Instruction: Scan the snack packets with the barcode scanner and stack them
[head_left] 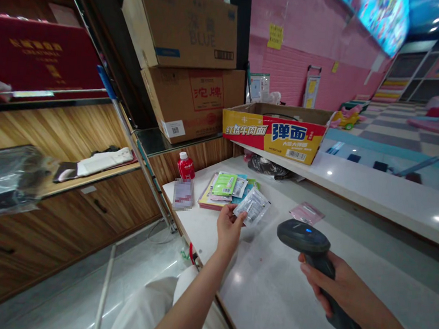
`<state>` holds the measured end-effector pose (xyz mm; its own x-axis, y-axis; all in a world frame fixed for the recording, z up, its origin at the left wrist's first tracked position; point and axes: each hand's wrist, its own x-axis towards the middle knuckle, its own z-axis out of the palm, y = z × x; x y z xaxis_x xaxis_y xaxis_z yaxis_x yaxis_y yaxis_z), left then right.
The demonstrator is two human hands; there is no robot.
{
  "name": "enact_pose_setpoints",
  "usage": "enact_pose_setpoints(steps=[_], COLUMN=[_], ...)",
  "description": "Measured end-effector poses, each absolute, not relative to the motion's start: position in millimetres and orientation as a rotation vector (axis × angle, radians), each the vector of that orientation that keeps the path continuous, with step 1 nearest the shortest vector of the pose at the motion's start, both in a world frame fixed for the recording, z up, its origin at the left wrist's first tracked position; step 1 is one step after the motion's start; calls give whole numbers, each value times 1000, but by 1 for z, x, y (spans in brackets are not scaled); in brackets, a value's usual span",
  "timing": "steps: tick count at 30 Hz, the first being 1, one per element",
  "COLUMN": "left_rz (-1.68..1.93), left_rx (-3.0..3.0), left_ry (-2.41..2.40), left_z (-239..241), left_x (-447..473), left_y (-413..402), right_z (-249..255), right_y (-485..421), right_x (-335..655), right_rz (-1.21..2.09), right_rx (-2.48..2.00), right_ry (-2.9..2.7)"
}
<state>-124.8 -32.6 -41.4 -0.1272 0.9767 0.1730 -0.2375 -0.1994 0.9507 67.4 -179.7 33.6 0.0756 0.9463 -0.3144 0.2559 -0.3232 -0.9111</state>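
Observation:
Pinched in the fingers of my left hand is a clear plastic packet with printing on it, held above the white counter. My right hand is wrapped round the grip of a black barcode scanner, whose small blue light shows on top. The scanner's head points left, toward the packet, and stays apart from it. Just beyond my left hand lies a pile of flat packets, green, blue and yellow among them. A pink packet lies by itself on the counter past the scanner.
A red bottle stands at the counter's far left corner, near a blurred card. An open noodle carton sits on the raised ledge along the back. Stacked cardboard boxes stand behind, left. A cable trails from the scanner.

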Motion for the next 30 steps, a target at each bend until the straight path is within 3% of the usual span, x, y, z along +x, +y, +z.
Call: enact_pose_setpoints(steps=[8,16,30], left_rz=[1805,1346,1201], left_rx=[1260,1382,1544], left_ry=[1540,2280,2412], left_z=[8,13,5], left_x=[-157,-170,-175], left_y=[48,59,51], right_z=[31,36,34], right_y=[-181,-181,-181], right_x=[69,71,69], right_rz=[1254,1255,1272], right_rx=[-1630,-1640,-1664], right_ry=[-1192,-1200,-1150])
